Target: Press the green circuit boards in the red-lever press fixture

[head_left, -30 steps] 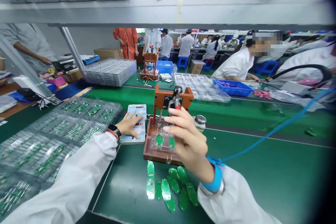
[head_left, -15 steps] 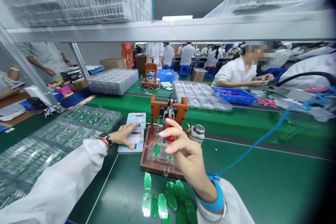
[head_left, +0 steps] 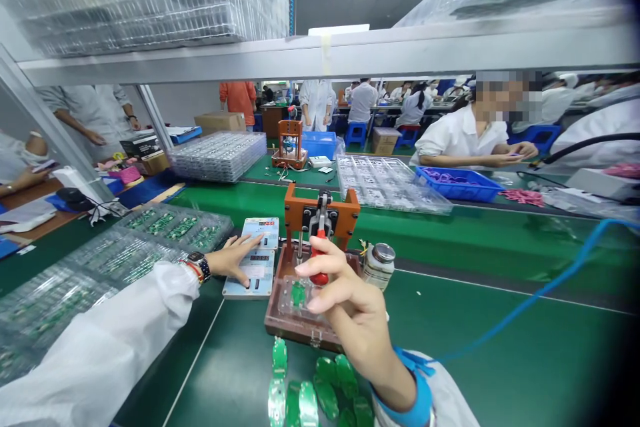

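My left hand [head_left: 240, 260] lies with fingers spread across two light-blue control boxes [head_left: 269, 235] with small digital displays. My right hand [head_left: 355, 307] has its fingers curled around the red handle [head_left: 319, 248] of a toggle clamp on an orange-framed press fixture [head_left: 295, 203]. On the fixture's brown base [head_left: 285, 330], a clear holder carries a green circuit board [head_left: 299, 292]; my right hand hides part of the holder. Several loose green boards [head_left: 327, 397] lie on the mat in front of the base.
Clear trays of green boards [head_left: 135, 247] cover the left side. A jar [head_left: 379, 265] stands right of the fixture, and a blue cord [head_left: 540, 290] runs from my right wristband. Beyond are a tray [head_left: 385, 180], a blue bin [head_left: 457, 185] and co-workers. A shelf beam [head_left: 400, 53] crosses overhead.
The red handle is slightly lower, with my right hand still at it. The upper display's digits differ, and the lower display no longer shows bright red digits. The view has shifted slightly.
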Demonstrator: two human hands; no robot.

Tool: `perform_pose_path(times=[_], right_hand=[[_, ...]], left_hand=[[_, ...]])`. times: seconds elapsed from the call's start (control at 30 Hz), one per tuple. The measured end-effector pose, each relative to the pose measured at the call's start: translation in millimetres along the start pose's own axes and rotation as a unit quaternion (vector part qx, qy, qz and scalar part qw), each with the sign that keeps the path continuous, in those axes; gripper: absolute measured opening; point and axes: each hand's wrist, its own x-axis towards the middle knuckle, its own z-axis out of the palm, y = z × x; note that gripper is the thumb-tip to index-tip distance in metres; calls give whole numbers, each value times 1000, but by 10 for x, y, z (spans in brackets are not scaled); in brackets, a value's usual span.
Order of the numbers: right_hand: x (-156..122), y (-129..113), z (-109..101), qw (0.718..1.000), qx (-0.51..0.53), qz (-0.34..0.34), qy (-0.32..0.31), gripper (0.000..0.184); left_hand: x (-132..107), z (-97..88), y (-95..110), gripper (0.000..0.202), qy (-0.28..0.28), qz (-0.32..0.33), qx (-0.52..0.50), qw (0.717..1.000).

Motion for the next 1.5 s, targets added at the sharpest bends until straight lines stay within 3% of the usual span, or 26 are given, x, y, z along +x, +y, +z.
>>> perform_pose_path(times=[0.13,0.3,0.37,0.43,0.5,0.53,0.63,0.73,0.83,1.07,1.5], right_hand=[[2,-10,13,1000,0,-1,-3,26],[10,-19,26,1000,-17,-5,5,29],[9,-15,20,1000,-29,-10,5,30],[2,-24,11,999,-50,-16,-6,31],[-14,-62,11,995,-91,-31,-7,33],[-26,-95,20,992,-122,-45,6,34],[-79,-233,89,975,-182,-91,86,39],[-127,-384,193,986,-101,-59,118,37],[-147,-495,275,995,7,10,96,33],[-160,-596,301,993,69,48,84,31],[-200,-632,261,993,97,49,57,30]], left_hand=[[-48,3,91,125,-14,-14,6,1000],[-73,48,172,111,15,-15,41,999],[-137,3,297,107,62,-26,37,997],[-288,-65,551,98,172,-28,-38,984],[-525,-109,940,75,321,8,-200,926],[-658,-110,1170,61,365,44,-296,882],[-976,-32,1870,28,462,143,-502,717],[-1045,65,2371,8,445,177,-631,610],[-961,97,2604,17,389,193,-700,566],[-905,80,2735,28,298,218,-756,540],[-941,88,2804,24,272,260,-764,524]])
